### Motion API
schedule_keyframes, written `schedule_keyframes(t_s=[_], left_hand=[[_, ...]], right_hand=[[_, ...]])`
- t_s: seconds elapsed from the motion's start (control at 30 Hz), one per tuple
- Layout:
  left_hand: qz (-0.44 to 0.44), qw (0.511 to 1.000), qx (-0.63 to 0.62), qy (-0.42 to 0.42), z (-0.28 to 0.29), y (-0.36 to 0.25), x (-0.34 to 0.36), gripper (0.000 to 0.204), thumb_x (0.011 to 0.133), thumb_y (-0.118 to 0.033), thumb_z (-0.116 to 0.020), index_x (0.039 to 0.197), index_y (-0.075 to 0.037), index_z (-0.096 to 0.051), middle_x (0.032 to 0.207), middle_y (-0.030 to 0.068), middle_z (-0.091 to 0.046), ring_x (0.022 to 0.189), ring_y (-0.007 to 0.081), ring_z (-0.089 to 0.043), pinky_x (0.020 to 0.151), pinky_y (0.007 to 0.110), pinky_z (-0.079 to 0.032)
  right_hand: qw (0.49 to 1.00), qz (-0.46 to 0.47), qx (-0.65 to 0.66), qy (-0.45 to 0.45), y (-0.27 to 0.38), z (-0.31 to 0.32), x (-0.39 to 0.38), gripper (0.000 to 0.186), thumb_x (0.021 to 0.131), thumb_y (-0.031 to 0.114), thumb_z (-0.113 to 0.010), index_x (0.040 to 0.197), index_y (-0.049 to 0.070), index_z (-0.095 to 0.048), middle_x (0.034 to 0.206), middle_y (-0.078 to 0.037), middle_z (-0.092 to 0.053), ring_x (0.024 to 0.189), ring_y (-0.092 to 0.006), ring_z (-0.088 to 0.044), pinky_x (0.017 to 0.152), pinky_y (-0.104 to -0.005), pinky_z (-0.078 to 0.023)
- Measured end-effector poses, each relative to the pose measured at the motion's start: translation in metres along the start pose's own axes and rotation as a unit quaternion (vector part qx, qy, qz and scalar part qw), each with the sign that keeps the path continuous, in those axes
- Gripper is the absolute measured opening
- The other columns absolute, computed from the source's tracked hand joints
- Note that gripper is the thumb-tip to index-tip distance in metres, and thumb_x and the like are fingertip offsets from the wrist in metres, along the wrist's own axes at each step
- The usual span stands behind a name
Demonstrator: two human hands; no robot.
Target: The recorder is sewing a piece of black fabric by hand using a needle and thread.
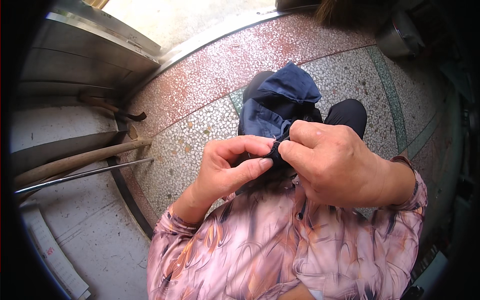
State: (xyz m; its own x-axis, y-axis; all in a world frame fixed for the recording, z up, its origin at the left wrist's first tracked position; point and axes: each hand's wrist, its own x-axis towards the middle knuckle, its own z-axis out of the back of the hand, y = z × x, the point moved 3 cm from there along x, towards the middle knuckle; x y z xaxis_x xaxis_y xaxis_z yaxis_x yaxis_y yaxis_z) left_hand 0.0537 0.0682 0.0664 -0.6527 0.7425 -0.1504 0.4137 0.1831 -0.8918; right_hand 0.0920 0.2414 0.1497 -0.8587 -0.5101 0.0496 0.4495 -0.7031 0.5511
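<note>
A dark navy garment lies bunched over my lap and knees, its blackish edge drawn up between my hands. My left hand is closed, thumb and forefinger pinching that edge. Right against it, my right hand is curled with thumb and fingers pressed together at the fabric. Whatever sits inside those right fingers is hidden. A fine pale thread-like line shows by the left fingertips, too small to make out well. Both forearms come out of pink patterned sleeves.
On the left a wooden pole and a thin metal rod jut across a pale surface. A wooden-handled tool leans behind them. Speckled stone floor surrounds my knees. A metal bucket stands at the far right.
</note>
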Motion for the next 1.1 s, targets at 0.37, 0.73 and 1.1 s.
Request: schedule_keyframes(t_s=[0.37,0.73,1.1], left_hand=[[0.087,0.994,-0.069,-0.009,0.006,0.005,0.005,0.015,0.083,-0.001,-0.069,0.097,0.003,-0.064,0.109,0.0115,-0.065,0.097,0.0120,-0.060,0.087,0.026,-0.047],[0.072,0.995,-0.067,-0.018,0.009,0.011,0.009,0.014,0.080,0.003,-0.067,0.094,0.004,-0.063,0.110,0.0154,-0.064,0.096,0.0164,-0.062,0.085,0.028,-0.050],[0.059,0.996,-0.070,-0.016,0.010,0.014,0.012,0.014,0.080,0.001,-0.068,0.093,0.004,-0.064,0.109,0.0166,-0.063,0.096,0.0173,-0.061,0.085,0.029,-0.049]], right_hand=[[0.975,-0.054,0.215,-0.014,-0.039,-0.007,0.008,0.006,0.077,0.001,-0.062,0.081,-0.001,-0.066,0.075,-0.013,-0.063,0.071,-0.0292,-0.063,0.064,-0.0343,-0.050],[0.902,-0.149,0.403,0.052,-0.063,-0.022,0.005,0.012,0.078,0.004,-0.064,0.087,-0.002,-0.069,0.077,-0.007,-0.068,0.072,-0.0115,-0.062,0.066,-0.0248,-0.049],[0.892,-0.141,0.424,0.071,-0.070,-0.028,0.003,0.008,0.083,0.006,-0.066,0.087,-0.001,-0.068,0.077,-0.002,-0.064,0.068,-0.0067,-0.056,0.060,-0.0212,-0.042]])
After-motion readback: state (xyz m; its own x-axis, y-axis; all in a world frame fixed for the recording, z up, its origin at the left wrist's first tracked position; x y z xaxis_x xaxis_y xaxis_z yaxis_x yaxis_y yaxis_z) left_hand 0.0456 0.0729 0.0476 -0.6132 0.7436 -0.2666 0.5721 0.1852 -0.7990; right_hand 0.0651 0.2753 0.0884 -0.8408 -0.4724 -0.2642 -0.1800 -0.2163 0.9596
